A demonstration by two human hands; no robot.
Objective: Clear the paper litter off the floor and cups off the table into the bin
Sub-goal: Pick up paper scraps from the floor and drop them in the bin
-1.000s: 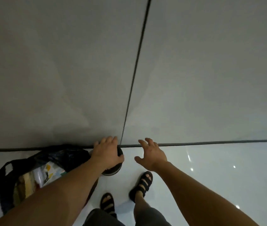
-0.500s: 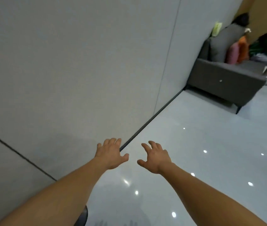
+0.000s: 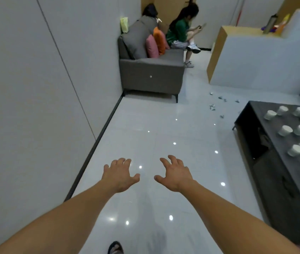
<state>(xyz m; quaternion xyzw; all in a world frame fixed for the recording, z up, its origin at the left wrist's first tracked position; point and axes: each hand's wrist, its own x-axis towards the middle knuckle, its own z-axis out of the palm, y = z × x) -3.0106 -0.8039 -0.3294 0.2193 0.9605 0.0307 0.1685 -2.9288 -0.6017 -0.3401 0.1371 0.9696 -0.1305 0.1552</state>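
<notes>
While litter (image 3: 212, 107) dots the floor (image 3: 145, 125), cups (image 3: 285, 130) crowd the table (image 3: 263, 108).

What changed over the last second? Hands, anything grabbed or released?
The left hand came off the black rim at the bin that it touched a second ago; nothing was picked up. The view swung right, so the bin is out of sight, and the sofa, paper litter and cups on the dark table came into view. Unchanged: the right hand stays open and empty.
</notes>
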